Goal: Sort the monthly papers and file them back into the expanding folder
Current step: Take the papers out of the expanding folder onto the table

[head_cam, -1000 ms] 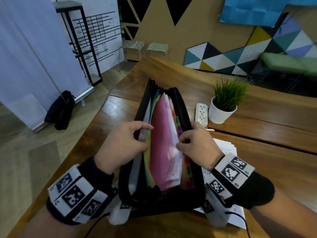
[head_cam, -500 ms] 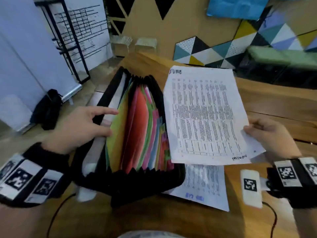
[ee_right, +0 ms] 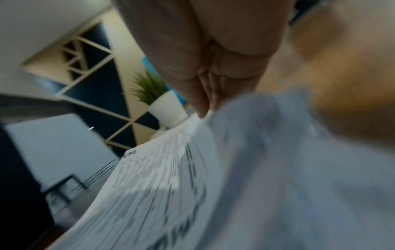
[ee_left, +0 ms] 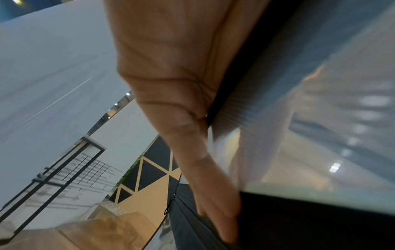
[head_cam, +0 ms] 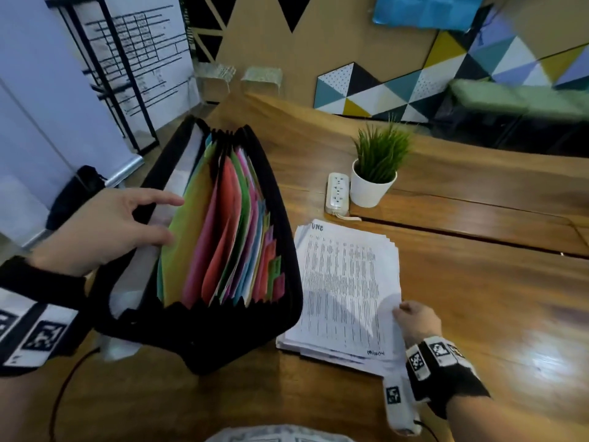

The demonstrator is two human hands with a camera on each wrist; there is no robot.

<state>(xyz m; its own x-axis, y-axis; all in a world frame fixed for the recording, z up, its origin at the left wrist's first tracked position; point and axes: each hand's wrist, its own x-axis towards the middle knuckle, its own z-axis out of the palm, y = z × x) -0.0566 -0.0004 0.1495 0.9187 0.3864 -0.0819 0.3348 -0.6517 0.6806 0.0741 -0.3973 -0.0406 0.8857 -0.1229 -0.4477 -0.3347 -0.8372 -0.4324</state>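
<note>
While our left hand holds the near left wall of the expanding folder, thumb on the inner side and fingers stretched along the top edge toward the first green divider, the folder stands open on the wooden table with its mouth fanned wide. We see its coloured dividers spread apart, green, pink, orange, blue, with small tabs stepping down the right side. From the left wrist view our fingers run straight along the black rim of the folder, the thumb side pressed to the translucent cover, so this hand is not curled shut but laid along the edge. Just beside the folder on its right lies the stack of papers, flat on the table, the sheets slightly fanned at the far right corner; the top sheet carries dense printed columns and a handwritten heading of which we read only "UNE". Our right hand pinches the near right corner of the top sheet, which lifts a little there; in the blurred right wrist view our fingertips close on that paper edge. Beyond the papers stand a small potted plant in a white pot and a white power strip touching it on the left.
</note>
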